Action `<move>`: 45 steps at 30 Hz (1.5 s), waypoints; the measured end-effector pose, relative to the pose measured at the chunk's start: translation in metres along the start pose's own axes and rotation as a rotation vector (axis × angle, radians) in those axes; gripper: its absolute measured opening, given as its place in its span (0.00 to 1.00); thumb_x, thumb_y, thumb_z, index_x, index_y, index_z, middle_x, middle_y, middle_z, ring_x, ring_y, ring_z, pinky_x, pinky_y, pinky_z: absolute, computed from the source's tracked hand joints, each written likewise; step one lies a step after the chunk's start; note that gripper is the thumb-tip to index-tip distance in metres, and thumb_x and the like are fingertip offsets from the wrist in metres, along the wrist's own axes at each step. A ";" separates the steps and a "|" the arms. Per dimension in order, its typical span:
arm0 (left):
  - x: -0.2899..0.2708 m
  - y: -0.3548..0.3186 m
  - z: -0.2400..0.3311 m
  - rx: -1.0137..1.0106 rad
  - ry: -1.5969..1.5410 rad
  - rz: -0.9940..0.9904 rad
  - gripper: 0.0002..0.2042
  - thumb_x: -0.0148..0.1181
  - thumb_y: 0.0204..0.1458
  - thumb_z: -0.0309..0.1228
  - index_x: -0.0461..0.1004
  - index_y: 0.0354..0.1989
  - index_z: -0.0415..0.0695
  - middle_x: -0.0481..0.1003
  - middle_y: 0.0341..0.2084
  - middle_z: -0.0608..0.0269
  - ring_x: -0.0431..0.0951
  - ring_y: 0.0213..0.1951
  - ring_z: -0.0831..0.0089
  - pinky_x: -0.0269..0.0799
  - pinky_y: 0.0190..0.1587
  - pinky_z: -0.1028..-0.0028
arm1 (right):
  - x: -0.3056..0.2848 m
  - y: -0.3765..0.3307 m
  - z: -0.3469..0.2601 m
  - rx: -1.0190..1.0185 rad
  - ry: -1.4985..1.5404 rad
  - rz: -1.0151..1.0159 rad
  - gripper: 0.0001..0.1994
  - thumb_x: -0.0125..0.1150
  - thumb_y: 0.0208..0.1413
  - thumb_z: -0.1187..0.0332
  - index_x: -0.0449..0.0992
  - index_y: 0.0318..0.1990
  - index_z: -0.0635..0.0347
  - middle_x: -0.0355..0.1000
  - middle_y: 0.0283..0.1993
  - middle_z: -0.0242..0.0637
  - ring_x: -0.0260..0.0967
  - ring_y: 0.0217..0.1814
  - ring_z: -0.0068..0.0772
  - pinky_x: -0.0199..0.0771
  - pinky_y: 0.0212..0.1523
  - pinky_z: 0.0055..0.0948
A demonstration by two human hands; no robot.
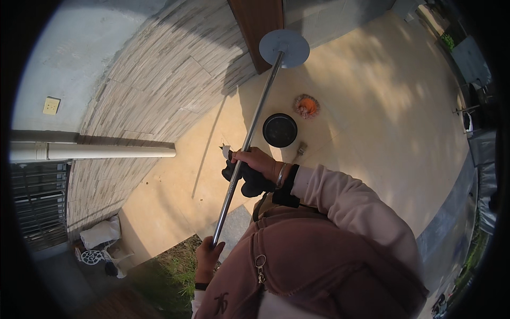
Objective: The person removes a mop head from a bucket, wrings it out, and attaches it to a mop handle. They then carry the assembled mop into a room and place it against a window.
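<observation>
A shiny metal pole slants across the view, carrying a flat round grey disc at its far end. My right hand is closed around the pole near its middle. Lower down, my left hand grips the near end. Behind the right hand, black shapes show that look like shoes, partly hidden by the hand and the pole. A black round basin stands on the floor to the right of the pole. Beside it lie a fuzzy orange round thing and a small brush.
A tiled wall runs along the left, with a white pipe sticking out from it. A brown door post stands near the disc. At lower left are a pale cushion, white ornate metalwork and a grass patch.
</observation>
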State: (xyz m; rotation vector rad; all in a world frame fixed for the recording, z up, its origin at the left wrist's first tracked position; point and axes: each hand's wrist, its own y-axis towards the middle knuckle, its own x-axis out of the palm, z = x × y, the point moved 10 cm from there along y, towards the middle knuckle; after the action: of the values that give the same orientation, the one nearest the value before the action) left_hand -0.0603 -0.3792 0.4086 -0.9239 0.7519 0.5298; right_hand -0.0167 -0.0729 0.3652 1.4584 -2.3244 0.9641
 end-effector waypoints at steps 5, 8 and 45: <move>0.059 0.072 0.005 -0.183 -0.794 -0.356 0.11 0.52 0.49 0.35 0.67 0.22 0.40 0.66 0.14 0.68 0.65 0.15 0.80 0.60 0.17 0.83 | 0.014 0.017 0.043 0.099 -0.282 -0.018 0.16 0.55 0.48 0.59 0.73 0.33 0.66 0.71 0.33 0.39 0.67 0.38 0.28 0.65 0.42 0.24; 0.081 0.119 -0.010 -0.196 -0.840 -0.365 0.15 0.46 0.55 0.38 0.66 0.21 0.41 0.63 0.15 0.71 0.58 0.16 0.85 0.53 0.18 0.85 | -0.010 0.022 0.057 0.035 -0.491 -0.090 0.21 0.60 0.43 0.56 0.72 0.38 0.65 0.70 0.40 0.42 0.66 0.43 0.32 0.63 0.46 0.25; 0.362 0.449 0.006 -0.009 -0.653 -0.344 0.11 0.56 0.49 0.28 0.64 0.18 0.40 0.57 0.14 0.78 0.53 0.19 0.87 0.51 0.20 0.83 | -0.605 0.151 0.289 0.408 -1.495 0.573 0.17 0.56 0.43 0.60 0.70 0.41 0.58 0.66 0.41 0.43 0.66 0.42 0.46 0.68 0.41 0.41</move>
State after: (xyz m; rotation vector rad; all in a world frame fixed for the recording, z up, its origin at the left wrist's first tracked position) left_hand -0.1398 -0.1127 -0.0965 -0.7980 -0.0019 0.4879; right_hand 0.1827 0.2182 -0.2247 2.1553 -3.9197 0.3763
